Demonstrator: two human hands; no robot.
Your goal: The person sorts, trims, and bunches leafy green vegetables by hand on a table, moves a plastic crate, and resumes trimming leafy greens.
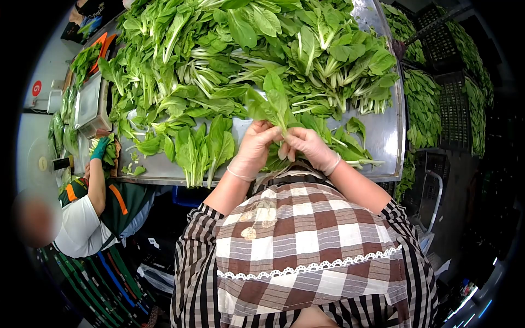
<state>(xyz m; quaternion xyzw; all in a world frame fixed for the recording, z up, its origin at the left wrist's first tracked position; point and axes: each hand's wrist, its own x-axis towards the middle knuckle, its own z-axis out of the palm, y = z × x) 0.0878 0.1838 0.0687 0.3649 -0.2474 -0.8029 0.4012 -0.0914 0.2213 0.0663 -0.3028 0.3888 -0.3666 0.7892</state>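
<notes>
Both my hands wear thin clear gloves and meet just past the front edge of the metal table. A small head of bok choy stands up between them, its green leaves pointing away from me. My left hand pinches it at the left of its base. From the other side, my right hand closes its fingertips on the same stem end. Two neat bok choy heads lie left of my left hand, stems toward me. Loose leaves lie to the right of my right hand.
A large heap of bok choy covers the steel table. Black crates of greens stand at the right. On the left are a scale, an orange crate and a co-worker's green-gloved hand holding greens.
</notes>
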